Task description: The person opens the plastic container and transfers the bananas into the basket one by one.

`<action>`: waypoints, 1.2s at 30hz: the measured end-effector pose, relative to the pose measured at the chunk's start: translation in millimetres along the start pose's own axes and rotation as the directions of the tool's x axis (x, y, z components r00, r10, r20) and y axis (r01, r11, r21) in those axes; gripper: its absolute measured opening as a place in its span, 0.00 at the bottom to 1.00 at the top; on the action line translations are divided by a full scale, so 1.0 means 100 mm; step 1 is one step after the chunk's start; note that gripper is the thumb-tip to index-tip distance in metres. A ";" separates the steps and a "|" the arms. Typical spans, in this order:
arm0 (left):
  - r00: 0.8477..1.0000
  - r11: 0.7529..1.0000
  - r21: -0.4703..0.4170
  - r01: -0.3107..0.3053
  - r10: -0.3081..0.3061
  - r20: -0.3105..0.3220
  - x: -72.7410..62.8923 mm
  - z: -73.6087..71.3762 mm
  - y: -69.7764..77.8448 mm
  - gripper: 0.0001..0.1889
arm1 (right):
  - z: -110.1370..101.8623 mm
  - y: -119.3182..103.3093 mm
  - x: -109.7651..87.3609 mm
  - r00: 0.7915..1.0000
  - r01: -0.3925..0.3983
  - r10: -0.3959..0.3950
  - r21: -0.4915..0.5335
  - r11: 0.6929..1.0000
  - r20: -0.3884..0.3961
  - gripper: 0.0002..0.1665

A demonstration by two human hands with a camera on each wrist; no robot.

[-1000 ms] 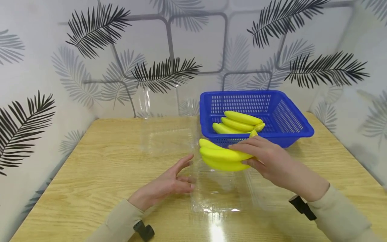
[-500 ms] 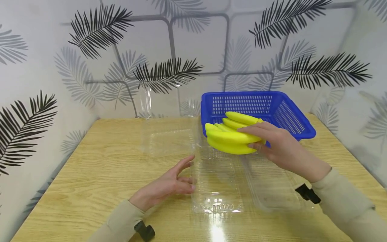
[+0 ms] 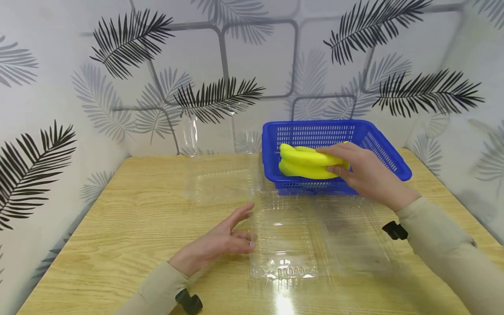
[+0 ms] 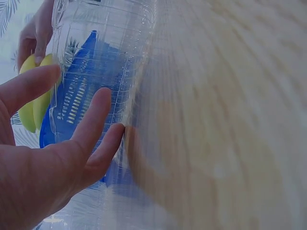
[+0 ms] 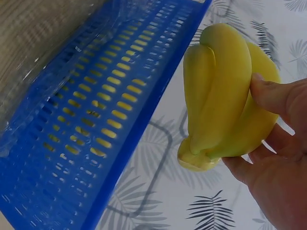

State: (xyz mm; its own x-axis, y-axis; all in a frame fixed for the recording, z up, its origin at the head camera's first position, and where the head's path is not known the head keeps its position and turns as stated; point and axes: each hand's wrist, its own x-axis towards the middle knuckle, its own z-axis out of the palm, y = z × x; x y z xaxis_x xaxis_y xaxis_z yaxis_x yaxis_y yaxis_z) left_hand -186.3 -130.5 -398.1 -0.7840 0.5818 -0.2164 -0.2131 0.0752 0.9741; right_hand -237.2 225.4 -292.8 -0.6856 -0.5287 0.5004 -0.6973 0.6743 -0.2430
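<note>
My right hand (image 3: 334, 161) grips a yellow banana bunch (image 3: 305, 162) and holds it over the blue slotted basket (image 3: 387, 158) at the back right of the table. The right wrist view shows the banana bunch (image 5: 223, 91) pinched between thumb and fingers of the right hand (image 5: 268, 143), above the basket wall (image 5: 96, 120). My left hand (image 3: 236, 232) lies on the wooden table, straight fingers touching the left edge of an open clear plastic container (image 3: 283, 236). In the left wrist view the left hand (image 4: 72, 129) rests against the clear container (image 4: 110, 57).
A second clear plastic tray (image 3: 216, 179) lies at the back, left of the basket. A tall clear plastic piece (image 3: 189, 131) leans on the leaf-patterned wall. The open container's lid (image 3: 354, 236) spreads to the right. Bare wooden tabletop (image 3: 130, 210) lies to the left.
My right hand has carried the banana bunch up and back from above the clear container to over the blue basket. The left hand has stayed in place.
</note>
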 end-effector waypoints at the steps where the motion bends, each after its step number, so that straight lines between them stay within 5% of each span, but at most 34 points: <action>1: 1.000 1.000 0.001 0.000 0.000 0.000 0.00 0.00 0.00 0.52 | 0.01 0.03 0.02 1.000 -0.015 0.015 0.005 1.000 0.010 0.32; 8: 1.000 1.000 0.000 0.004 -0.004 0.007 -0.01 0.00 -0.01 0.51 | 0.11 0.24 0.12 0.990 -0.116 0.114 0.015 0.993 0.085 0.27; 22: 1.000 1.000 -0.008 -0.001 0.001 0.006 0.00 0.00 -0.01 0.51 | 0.32 0.52 0.22 0.967 -0.188 0.181 0.025 0.982 0.181 0.27; 36: 1.000 1.000 -0.023 -0.004 0.004 0.014 -0.01 -0.01 -0.02 0.52 | 0.41 0.60 0.31 0.944 -0.180 0.168 0.016 0.984 0.284 0.28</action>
State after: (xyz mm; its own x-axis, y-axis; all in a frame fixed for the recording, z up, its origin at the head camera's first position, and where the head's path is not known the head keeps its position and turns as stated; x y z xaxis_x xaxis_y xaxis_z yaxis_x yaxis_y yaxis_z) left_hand -186.3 -132.1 -399.9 -0.7763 0.5937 -0.2116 -0.2238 0.0543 0.9731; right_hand -309.0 228.0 -325.6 -0.8239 -0.5318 0.1959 -0.5657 0.7502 -0.3424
